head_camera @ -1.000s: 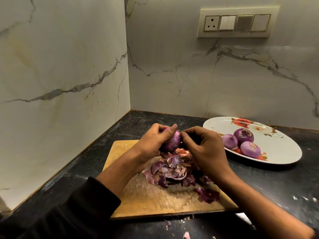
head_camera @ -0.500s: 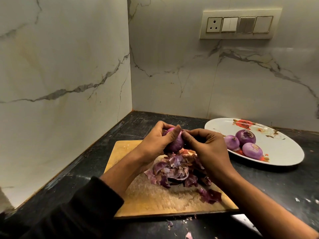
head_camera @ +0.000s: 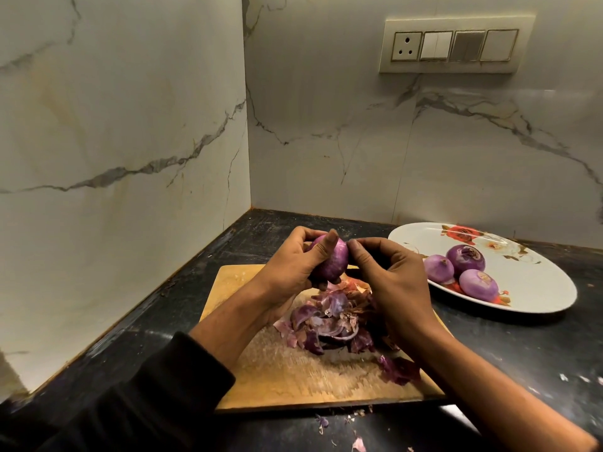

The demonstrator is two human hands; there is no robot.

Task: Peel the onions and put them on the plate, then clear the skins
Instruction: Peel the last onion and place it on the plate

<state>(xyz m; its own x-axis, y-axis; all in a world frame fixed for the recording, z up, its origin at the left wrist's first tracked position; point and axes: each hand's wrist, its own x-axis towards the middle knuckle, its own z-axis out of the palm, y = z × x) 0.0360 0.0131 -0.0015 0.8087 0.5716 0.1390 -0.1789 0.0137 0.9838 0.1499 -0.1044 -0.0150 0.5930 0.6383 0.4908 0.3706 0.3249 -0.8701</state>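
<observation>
Onion (head_camera: 329, 261) raised slightly above the skin pile (head_camera: 329, 321), more of its purple surface exposed than a second earlier. Left hand (head_camera: 295, 262) regripped, right hand (head_camera: 391, 275) pinching at the onion's upper right edge.

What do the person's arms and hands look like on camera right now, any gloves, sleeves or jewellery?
Both hands, left and right, are bare: no gloves, rings or watch show. The left arm wears a black long sleeve pushed up the forearm. The right forearm is uncovered as far as the frame's edge.
</observation>
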